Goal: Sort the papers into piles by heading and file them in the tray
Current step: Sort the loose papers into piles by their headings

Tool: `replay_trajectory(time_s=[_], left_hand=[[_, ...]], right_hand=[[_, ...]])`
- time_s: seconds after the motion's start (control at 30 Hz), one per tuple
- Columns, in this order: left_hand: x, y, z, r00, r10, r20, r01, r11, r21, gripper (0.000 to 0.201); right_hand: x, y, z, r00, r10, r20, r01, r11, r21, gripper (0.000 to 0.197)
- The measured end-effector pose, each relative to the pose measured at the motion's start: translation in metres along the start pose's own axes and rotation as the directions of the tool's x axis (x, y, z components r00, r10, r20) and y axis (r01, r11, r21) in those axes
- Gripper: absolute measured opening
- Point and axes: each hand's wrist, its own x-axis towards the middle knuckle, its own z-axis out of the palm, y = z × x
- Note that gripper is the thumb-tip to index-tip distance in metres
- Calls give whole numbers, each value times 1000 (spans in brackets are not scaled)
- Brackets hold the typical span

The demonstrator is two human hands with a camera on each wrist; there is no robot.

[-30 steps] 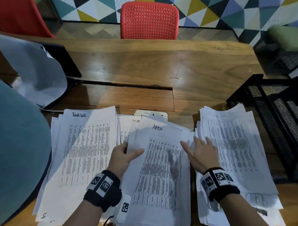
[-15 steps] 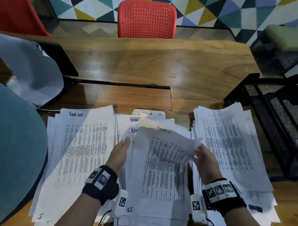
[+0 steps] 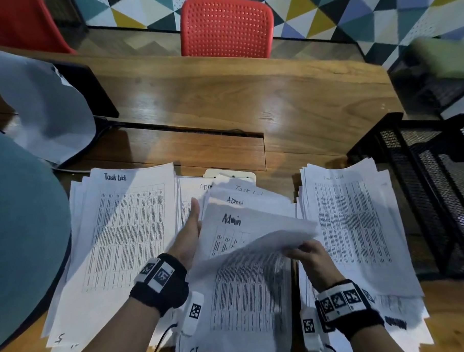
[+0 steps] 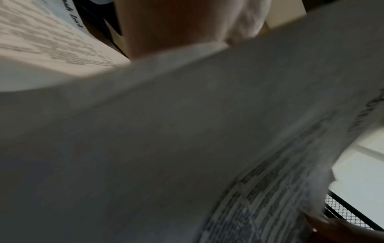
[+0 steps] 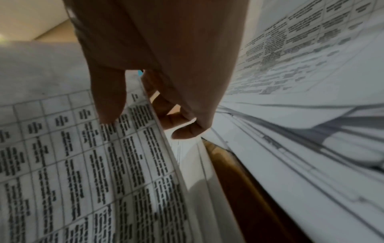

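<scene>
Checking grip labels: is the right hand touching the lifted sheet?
Touching. The right wrist view shows the right hand pinching the lifted sheet at its edge, thumb on top.

The table (image 3: 222, 101) is showing glossy, varnished wood with visible grain. The papers (image 3: 127, 233) are looking thin, matt and white. The tray (image 3: 400, 152) is showing black metal mesh. The chair (image 3: 227, 27) is showing perforated red plastic.

Each bare forearm wears a black wristband (image 3: 159, 286) bearing white square-coded tags; below it hangs a white tagged module (image 3: 193, 312), apparently trailing a thin cable.
</scene>
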Motion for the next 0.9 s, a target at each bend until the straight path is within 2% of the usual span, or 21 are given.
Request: replay_trajectory(time_s=[0.03, 0.07, 0.1, 0.13, 0.17, 0.2, 0.27, 0.3, 0.43, 0.53, 0.6, 0.63, 0.7, 0.73, 0.77, 0.83, 0.87, 0.9], left_hand=[[3, 0, 2, 990, 105, -94, -92, 986, 140, 70], [9, 1, 1, 949, 259, -182, -182, 917, 355, 52], [18, 2, 0, 885, 408, -222, -209, 777, 594, 33], [29, 4, -3, 839, 506, -200, -193, 620, 760, 25], [39, 6, -4, 823, 549, -146, -168, 481, 860, 30], [50, 9, -7, 830, 548, -104, -155, 405, 901, 40], [67, 19, -7, 855, 513, -79, -148, 386, 910, 55], [74, 24, -8, 858, 510, -69, -152, 379, 913, 56], [90, 33, -6, 813, 582, -17, -163, 257, 953, 27], [85, 36, -2, 804, 592, 51, -242, 248, 938, 5], [76, 35, -1, 762, 636, 125, -341, 229, 912, 13], [69, 36, 0, 741, 651, 165, -406, 239, 882, 16], [50, 38, 2, 740, 628, 239, -529, 326, 783, 18], [37, 39, 4, 766, 587, 262, -551, 391, 737, 20], [26, 40, 4, 795, 541, 275, -555, 465, 690, 23], [9, 38, 5, 827, 483, 288, -550, 588, 593, 27], [4, 36, 4, 837, 468, 283, -541, 634, 553, 28], [2, 33, 3, 843, 466, 269, -535, 670, 515, 28]], right_hand=[[-1, -2, 0, 999, 40, -11, -40, 999, -9, 12], [-1, 1, -2, 996, 91, -25, -91, 996, -25, 14], [-1, 3, -6, 991, 127, -37, -129, 991, -34, 28], [-1, 6, -9, 987, 152, -54, -153, 988, -16, 36], [-3, 6, -10, 985, 153, -80, -153, 988, 6, 39], [-4, 8, -10, 987, 139, -85, -136, 990, 44, 36], [-9, 7, -8, 997, 62, -54, -54, 988, 142, 14], [-10, 7, -6, 998, 44, -53, -35, 985, 170, 18], [-7, 17, -6, 988, 55, -145, -34, 989, 143, 27], [-4, 21, -3, 986, 46, -160, -30, 994, 106, 31], [-4, 20, -3, 988, 20, -151, -3, 994, 110, 32], [-4, 17, -1, 990, 6, -139, 11, 992, 123, 39], [-3, 11, 0, 991, 0, -137, 21, 989, 149, 68], [-1, 8, -1, 989, 10, -149, 18, 983, 185, 75], [2, 8, -3, 987, 15, -157, 20, 975, 219, 71], [8, 11, -8, 985, 79, -153, -16, 927, 374, 37], [8, 10, -8, 986, 96, -135, -33, 912, 410, 24], [7, 7, -7, 984, 90, -151, -29, 930, 366, 22]])
